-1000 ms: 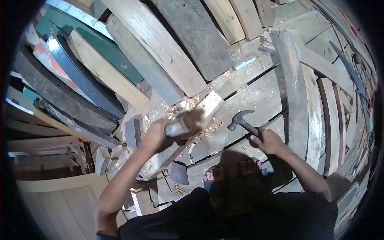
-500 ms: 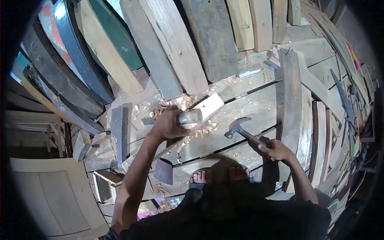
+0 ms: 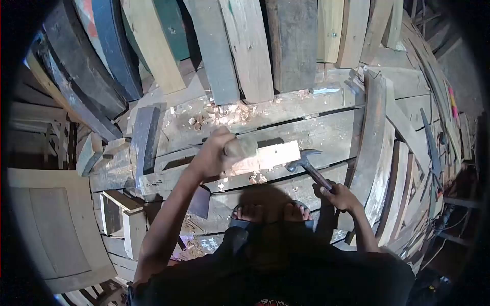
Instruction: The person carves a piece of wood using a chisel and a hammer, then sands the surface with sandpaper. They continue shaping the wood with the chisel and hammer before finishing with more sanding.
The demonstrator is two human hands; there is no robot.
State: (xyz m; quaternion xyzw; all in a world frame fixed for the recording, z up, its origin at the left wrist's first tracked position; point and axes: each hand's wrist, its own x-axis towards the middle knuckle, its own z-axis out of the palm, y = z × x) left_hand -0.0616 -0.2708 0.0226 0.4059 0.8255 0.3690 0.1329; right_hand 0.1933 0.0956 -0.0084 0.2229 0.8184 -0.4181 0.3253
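My left hand (image 3: 213,154) is closed round a blurred, thick, pale cylindrical tool (image 3: 241,148). It is over a light wooden board (image 3: 279,154), whose right end is brightly lit. My right hand (image 3: 341,197) grips the handle of a claw hammer (image 3: 304,162); the hammer's head is close by the board's right end, and contact cannot be made out. Curled wood shavings (image 3: 258,177) lie along the board's near edge. The lower end of the pale tool is not clear.
Long planks (image 3: 248,51) lean side by side at the far edge of the plank floor (image 3: 326,132). A dark block (image 3: 146,135) stands at left, near a small wooden frame (image 3: 122,201). Curved boards (image 3: 370,127) lie at right. My feet (image 3: 250,213) are close below the board.
The board has turned to lie more level across the view. The hammer's head is now nearer the board's right end. The whole view has shifted and turned a little.
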